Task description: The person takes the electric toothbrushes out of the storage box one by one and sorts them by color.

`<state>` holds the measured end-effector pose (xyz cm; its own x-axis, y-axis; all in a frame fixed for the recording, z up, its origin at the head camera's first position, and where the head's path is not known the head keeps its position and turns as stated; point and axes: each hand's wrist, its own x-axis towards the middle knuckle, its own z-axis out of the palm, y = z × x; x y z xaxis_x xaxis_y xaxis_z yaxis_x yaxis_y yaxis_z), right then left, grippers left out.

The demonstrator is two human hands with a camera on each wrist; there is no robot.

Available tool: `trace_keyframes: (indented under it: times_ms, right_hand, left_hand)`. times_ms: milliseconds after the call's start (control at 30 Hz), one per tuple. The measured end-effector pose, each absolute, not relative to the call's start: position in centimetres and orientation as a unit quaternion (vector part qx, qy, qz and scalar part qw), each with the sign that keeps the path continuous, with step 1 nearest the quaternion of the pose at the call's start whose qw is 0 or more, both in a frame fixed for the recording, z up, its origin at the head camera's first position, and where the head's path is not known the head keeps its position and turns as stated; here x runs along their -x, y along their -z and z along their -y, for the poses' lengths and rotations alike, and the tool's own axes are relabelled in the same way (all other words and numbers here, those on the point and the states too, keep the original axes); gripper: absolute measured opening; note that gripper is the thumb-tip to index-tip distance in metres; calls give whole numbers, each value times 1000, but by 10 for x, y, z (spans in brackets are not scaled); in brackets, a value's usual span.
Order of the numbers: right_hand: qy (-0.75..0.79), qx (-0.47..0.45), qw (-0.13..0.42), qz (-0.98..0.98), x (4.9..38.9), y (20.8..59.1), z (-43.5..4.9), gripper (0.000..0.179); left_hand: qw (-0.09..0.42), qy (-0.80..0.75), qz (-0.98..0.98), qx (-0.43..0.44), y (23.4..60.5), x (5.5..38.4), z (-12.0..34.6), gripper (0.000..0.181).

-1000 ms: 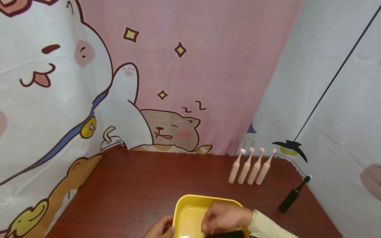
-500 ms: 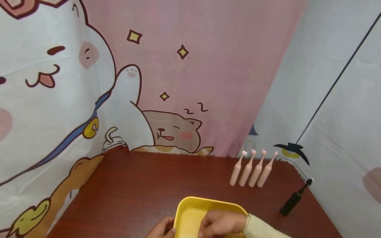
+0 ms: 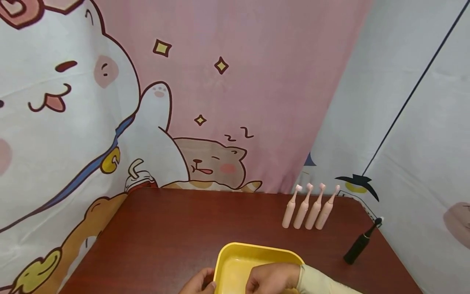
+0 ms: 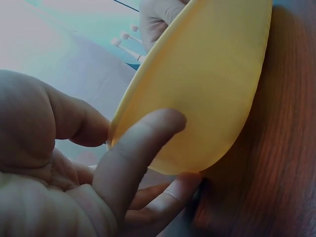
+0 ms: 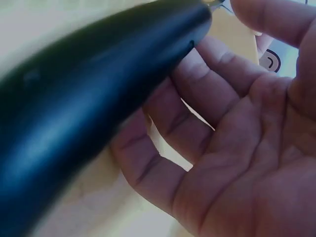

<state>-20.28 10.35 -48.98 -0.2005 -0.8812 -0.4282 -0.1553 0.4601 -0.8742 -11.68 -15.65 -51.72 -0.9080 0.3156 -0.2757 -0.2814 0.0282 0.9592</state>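
Observation:
My left hand [image 3: 199, 281] grips the left side of a yellow plastic tray [image 3: 262, 247] at the bottom of the head view. In the left wrist view its fingers [image 4: 143, 153] lie against the tray's wall and at its rim. My right hand [image 3: 273, 277] is over the inside of the tray, fingers bent downward. The right wrist view shows it holding a black electric toothbrush [image 5: 103, 94], with bent fingers along the dark handle and the thumb near its narrow end. In the head view this toothbrush is hidden.
Several pink electric toothbrushes [image 3: 302, 214] stand upright in a row at the back right of the brown table [image 3: 176, 228]. Another black electric toothbrush [image 3: 358, 247] stands near the right edge. A printed cartoon cloth [image 3: 271, 81] hangs behind the table.
My right hand has shifted slightly down and to the left inside the tray. The black handle seen below it a second ago has left the head view. The left hand keeps its grip.

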Motion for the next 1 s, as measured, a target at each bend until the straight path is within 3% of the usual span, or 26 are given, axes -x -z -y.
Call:
trace_keyframes:
  times_ms: [200, 400, 567, 733, 1000]
  right_hand:
    - [347, 369, 567, -649, 205, 488, -105, 29]
    - [337, 380, 586, -631, 206, 484, -105, 28]
    - [345, 396, 563, -638, 206, 482, -107, 26]
    - [368, 412, 506, -663, 207, 477, -113, 22]
    - [444, 358, 486, -662, 205, 460, -125, 28]
  left_hand:
    - [223, -703, -675, -15, 519, 116, 155, 40]
    - [219, -704, -676, -3, 520, 115, 153, 42]
    - [215, -704, -677, -3, 520, 115, 154, 44]
    - [228, -701, -675, -2, 520, 118, 154, 44]
    - [221, -698, -681, -22, 517, 116, 154, 45]
